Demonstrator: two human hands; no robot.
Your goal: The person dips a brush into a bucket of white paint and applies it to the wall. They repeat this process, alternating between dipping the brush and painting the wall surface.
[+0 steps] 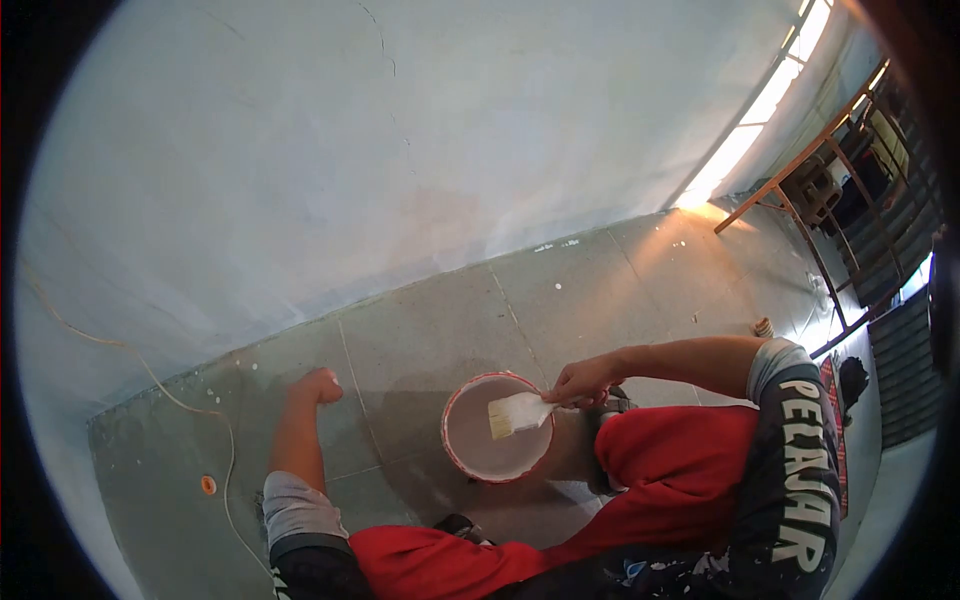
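In the head view, my right hand [585,382] grips the handle of a paintbrush [520,414]. The brush is wide and flat, smeared with white, and its pale bristles point left over the open mouth of a bucket. This round bucket [447,452] has a red, paint-marked rim and holds whitish paint [485,462]. It stands on the floor between my legs. Off to the left, apart from the bucket, my left hand [320,385] is curled into a fist above the floor tiles, with nothing visible in it.
A pale wall [300,150] with thin cracks rises in front. White spots dot the grey tiled floor [420,330]. At left, a thin cable [232,450] runs down beside a small orange round object [208,485]. A rusty metal frame [800,220] stands at right near a bright gap [740,140].
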